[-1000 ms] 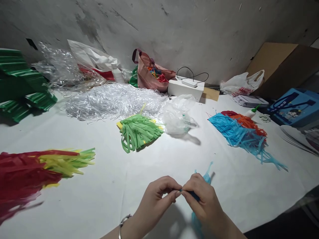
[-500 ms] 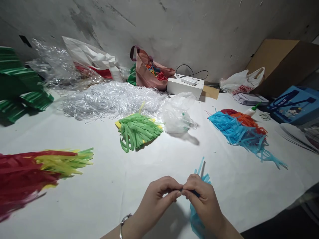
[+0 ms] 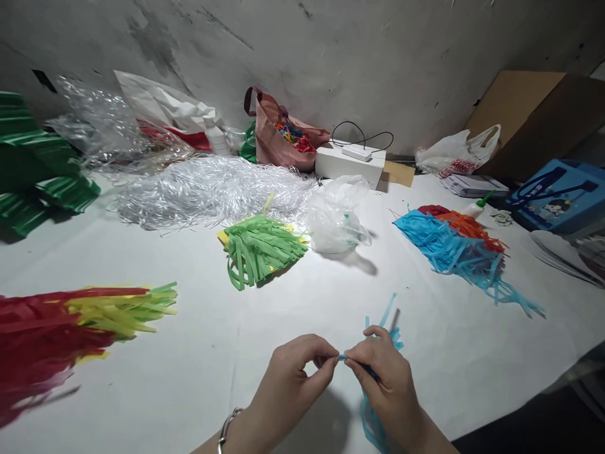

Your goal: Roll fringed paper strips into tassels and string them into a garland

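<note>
Surface (image 3: 189, 372) white, faintly creased. Green fringe bundle (image 3: 265, 250) lying on it. Just right of bundle: crumpled clear plastic bag (image 3: 334, 221). Behind bundle: heap of silvery strands (image 3: 203, 192); farther back, pink bag (image 3: 274, 142) and white box (image 3: 347, 168). Left of bundle and nearer: red-and-yellow fringe (image 3: 51, 334). Well right of bundle: blue fringe (image 3: 442, 241) against orange fringe (image 3: 470, 228).

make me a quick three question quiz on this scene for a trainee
1. What colour is the strip pinched by the left hand and right hand?
2. True or false: in this view, the green fringe lies left of the clear bag.
3. Which wrist wears the bracelet? A) left B) right C) both

Key: 1. Blue. 2. True. 3. A.
</note>
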The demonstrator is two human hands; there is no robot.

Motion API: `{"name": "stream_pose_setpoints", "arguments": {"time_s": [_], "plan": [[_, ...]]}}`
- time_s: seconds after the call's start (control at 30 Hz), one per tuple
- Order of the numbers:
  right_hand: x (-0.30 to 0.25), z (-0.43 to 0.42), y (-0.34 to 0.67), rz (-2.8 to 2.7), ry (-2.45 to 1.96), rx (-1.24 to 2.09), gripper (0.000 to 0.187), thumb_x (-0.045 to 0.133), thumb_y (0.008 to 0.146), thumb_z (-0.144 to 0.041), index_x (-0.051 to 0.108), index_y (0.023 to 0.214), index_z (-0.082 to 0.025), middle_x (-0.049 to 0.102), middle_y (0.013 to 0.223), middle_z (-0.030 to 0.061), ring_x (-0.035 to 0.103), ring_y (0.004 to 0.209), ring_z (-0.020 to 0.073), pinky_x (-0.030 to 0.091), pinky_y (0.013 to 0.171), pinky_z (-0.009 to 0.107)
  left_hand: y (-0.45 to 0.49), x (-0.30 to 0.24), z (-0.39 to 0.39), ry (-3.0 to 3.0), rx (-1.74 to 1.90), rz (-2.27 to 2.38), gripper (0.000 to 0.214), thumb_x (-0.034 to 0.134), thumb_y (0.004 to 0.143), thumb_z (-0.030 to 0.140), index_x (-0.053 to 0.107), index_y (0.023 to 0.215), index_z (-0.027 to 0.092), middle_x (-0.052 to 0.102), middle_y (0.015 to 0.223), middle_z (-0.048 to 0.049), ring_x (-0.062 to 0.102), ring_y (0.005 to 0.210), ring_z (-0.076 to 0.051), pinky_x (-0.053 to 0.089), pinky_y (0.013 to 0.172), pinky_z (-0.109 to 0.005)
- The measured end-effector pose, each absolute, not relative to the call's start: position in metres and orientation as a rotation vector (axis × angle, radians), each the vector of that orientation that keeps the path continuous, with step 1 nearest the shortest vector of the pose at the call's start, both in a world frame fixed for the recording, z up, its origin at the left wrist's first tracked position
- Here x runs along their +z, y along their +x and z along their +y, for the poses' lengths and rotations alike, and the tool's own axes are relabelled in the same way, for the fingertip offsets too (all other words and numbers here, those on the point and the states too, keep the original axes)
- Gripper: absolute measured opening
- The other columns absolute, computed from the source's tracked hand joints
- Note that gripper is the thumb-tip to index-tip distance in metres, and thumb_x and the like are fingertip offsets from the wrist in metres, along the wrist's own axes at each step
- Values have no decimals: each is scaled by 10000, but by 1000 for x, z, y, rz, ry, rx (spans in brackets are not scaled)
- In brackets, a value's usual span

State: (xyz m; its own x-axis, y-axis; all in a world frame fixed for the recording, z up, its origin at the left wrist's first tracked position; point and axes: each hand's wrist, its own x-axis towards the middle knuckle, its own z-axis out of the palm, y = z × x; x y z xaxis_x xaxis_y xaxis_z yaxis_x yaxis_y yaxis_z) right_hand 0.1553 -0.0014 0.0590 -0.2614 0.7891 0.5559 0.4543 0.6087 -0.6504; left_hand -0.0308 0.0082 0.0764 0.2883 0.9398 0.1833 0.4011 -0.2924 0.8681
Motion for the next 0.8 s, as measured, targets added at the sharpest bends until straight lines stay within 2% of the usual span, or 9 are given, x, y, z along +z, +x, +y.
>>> {"name": "stream_pose_setpoints", "arguments": {"time_s": [0.2,0.4,0.6,0.8], "plan": [[58,-1,154,-1951,-959,350,199,524,901,-54,600,965,-227,631,695,-26,566,601,128,438,878,414,-28,78,5,2013,1026,1221,148,558,799,85,597,719,202,641,644,14,601,596,-120,471,556,-197],[59,1,159,-1987,-894,397,197,525,911,-56,604,1006,-210,625,731,-14,575,643,125,420,904,415,-27,74,5,2005,990,1204,176,494,738,37,532,693,202,577,619,29,549,548,-96,423,483,-166],[65,6,167,-2124,-849,567,237,532,938,-156,561,1170,-200,678,919,32,620,817,165,356,1019,454,-26,72,5,2066,1042,1151,179,454,732,32,491,704,206,526,628,31,494,538,-93,382,461,-175],[74,8,156,-2187,-883,444,134,501,916,-97,589,936,-196,610,732,-13,540,669,133,367,999,450,-30,71,7,2156,1065,1124,182,445,757,29,481,739,207,522,644,22,478,542,-100,374,469,-194]]}}
